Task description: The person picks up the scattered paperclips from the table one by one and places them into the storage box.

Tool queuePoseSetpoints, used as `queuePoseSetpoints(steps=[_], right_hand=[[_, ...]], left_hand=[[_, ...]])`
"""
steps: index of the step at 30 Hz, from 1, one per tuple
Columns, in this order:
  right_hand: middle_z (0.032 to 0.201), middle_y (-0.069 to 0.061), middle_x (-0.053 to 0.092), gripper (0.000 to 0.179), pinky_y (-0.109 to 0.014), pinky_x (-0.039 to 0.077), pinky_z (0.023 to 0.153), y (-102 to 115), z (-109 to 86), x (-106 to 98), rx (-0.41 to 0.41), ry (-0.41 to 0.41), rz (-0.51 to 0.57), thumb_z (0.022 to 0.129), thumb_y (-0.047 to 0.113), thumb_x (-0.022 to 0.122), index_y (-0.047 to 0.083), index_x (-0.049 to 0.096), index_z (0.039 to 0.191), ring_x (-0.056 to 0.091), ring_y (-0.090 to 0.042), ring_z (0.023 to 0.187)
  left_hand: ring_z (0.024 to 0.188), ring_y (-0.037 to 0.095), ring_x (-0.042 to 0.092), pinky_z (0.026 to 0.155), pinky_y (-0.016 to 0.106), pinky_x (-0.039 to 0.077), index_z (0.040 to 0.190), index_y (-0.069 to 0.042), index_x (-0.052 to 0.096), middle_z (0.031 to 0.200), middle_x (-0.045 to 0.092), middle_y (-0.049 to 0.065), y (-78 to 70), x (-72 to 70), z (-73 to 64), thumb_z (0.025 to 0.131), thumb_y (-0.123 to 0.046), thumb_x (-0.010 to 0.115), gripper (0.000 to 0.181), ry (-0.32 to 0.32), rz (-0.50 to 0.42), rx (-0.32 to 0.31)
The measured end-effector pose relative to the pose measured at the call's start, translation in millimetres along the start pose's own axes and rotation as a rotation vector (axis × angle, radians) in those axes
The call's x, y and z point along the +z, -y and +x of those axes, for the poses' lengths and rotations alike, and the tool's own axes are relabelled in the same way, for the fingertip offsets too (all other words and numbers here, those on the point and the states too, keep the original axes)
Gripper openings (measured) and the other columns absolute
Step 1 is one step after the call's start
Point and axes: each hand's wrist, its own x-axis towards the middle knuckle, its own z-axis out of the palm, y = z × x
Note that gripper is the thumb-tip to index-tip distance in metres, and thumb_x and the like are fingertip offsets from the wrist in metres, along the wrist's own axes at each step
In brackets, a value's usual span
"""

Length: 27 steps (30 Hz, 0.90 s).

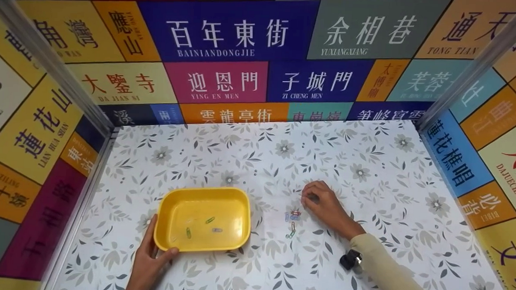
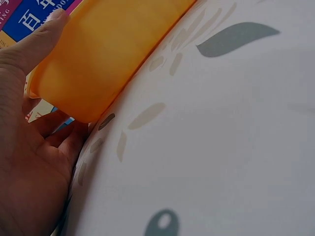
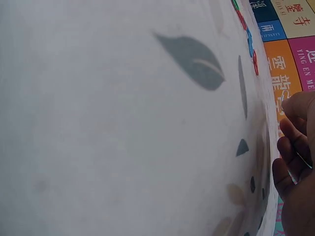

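A yellow plastic tray (image 1: 204, 195) stands on the left half of the table, with several paper clips inside, among them a green clip (image 1: 210, 220) and a purplish clip (image 1: 217, 230). My left hand (image 1: 153, 257) grips its near left corner, thumb at the rim and fingers along the outer wall, as the left wrist view also shows. To the right of the tray lies a small group of loose paper clips (image 1: 294, 216), red, blue and green. Just beyond them my right hand (image 1: 324, 205) has curled fingers; a pale, thin loop like a paper clip (image 3: 285, 96) shows at its fingertips.
A white cloth with grey flowers and leaves covers the table (image 1: 257, 162). Panels of coloured street-name signs (image 1: 227, 32) wall it in at the back and both sides. A black device (image 1: 350, 260) is strapped at the right wrist.
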Motion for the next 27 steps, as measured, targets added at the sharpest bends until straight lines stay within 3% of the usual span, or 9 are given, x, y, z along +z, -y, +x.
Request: queuePoseSetpoints(steps=[5,13,22,27], right_hand=[[0.112,-0.007,0.073,0.010,-0.012,0.051,0.096,6.4,1.8,2.4,0.048,-0.009,0.061,0.095,-0.003,0.083,0.006,0.080,0.096,0.065,-0.025,0.110],[0.106,-0.011,0.076,0.010,-0.014,0.052,0.088,22.9,5.6,8.9,0.032,-0.024,0.177,0.093,-0.007,0.083,0.003,0.081,0.094,0.068,-0.032,0.102],[0.101,-0.005,0.077,0.015,-0.026,0.056,0.080,46.3,13.6,16.6,0.081,0.040,0.158,0.095,-0.003,0.082,0.012,0.081,0.091,0.069,-0.023,0.092],[0.102,-0.009,0.076,0.014,-0.033,0.059,0.079,59.7,16.2,24.3,0.069,0.083,0.176,0.095,-0.002,0.082,0.011,0.080,0.090,0.070,-0.027,0.092]], left_hand=[[0.169,0.013,0.013,0.120,0.003,0.025,0.177,-0.041,0.011,0.182,0.011,-0.019,-0.6,0.1,-0.3,0.095,-0.034,0.090,0.114,-0.001,0.009,0.005],[0.168,0.011,0.015,0.122,0.006,0.026,0.178,-0.039,0.013,0.182,0.012,-0.018,-1.2,0.3,-0.7,0.096,-0.031,0.090,0.113,0.002,-0.020,0.010],[0.168,0.012,0.015,0.122,0.007,0.027,0.178,-0.039,0.012,0.182,0.012,-0.019,-0.8,-0.6,-0.3,0.095,-0.032,0.090,0.114,0.004,-0.012,0.004],[0.168,0.012,0.014,0.122,0.007,0.026,0.177,-0.040,0.012,0.182,0.011,-0.019,-0.2,-0.6,0.2,0.095,-0.032,0.090,0.113,0.003,-0.004,0.005]])
